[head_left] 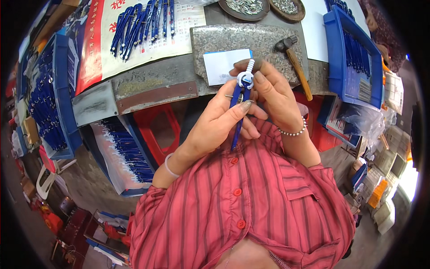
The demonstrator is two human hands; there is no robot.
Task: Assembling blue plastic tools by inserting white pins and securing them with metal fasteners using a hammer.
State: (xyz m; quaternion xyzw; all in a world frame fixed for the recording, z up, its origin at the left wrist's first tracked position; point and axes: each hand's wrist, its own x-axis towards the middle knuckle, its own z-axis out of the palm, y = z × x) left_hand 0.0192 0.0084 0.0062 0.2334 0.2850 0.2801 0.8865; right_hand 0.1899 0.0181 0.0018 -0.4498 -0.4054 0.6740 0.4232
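Observation:
A drawing compass [238, 99] with blue legs and a white ribbed handle is held upright in front of my chest, its handle pointing away from me. My left hand [214, 120] grips its blue legs, thumb on top. Around its white head close the thumb and fingers of my right hand [277, 89]. Thin metal pins stick out sideways between the legs. Just beyond the fingers, a white paper [220, 67] lies on a speckled stone slab [255, 36]. To the right on the slab rests a hammer [295, 65] with a wooden handle.
Several blue compass parts [142, 24] lie on a printed sheet at the far left. Two dishes [245, 8] of small metal pieces sit at the back. Blue trays [67, 103] of blue parts flank the bench, another blue tray [333, 54] at right. A red stool [156, 134] stands below.

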